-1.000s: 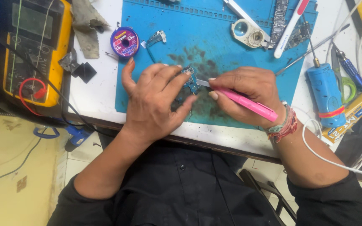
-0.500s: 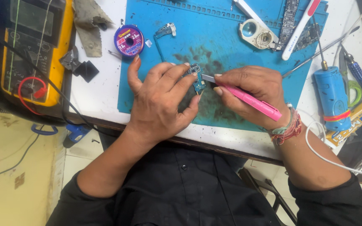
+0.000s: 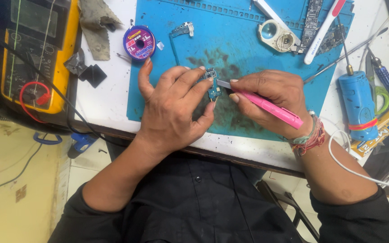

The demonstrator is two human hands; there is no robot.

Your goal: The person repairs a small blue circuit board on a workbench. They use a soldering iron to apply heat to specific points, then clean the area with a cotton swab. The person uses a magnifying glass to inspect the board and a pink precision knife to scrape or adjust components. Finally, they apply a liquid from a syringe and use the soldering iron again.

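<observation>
Since the earlier frame both hands have kept their grip; only the view has shifted slightly. The left hand [image 3: 174, 105], fingers curled, pinches a small blue circuit board [image 3: 213, 88] at the centre of the blue work mat [image 3: 230, 45]. The right hand [image 3: 266, 96] grasps a pink-handled tool [image 3: 271, 108], its metal tip touching the board. Beyond the mat's left edge lie a purple spool [image 3: 139, 42] and a yellow multimeter [image 3: 32, 54].

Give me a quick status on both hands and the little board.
Left hand pinning small circuit board to blue mat. Right hand holding pink-handled blade tool, tip at the board's edge. Nothing in the way.
</observation>
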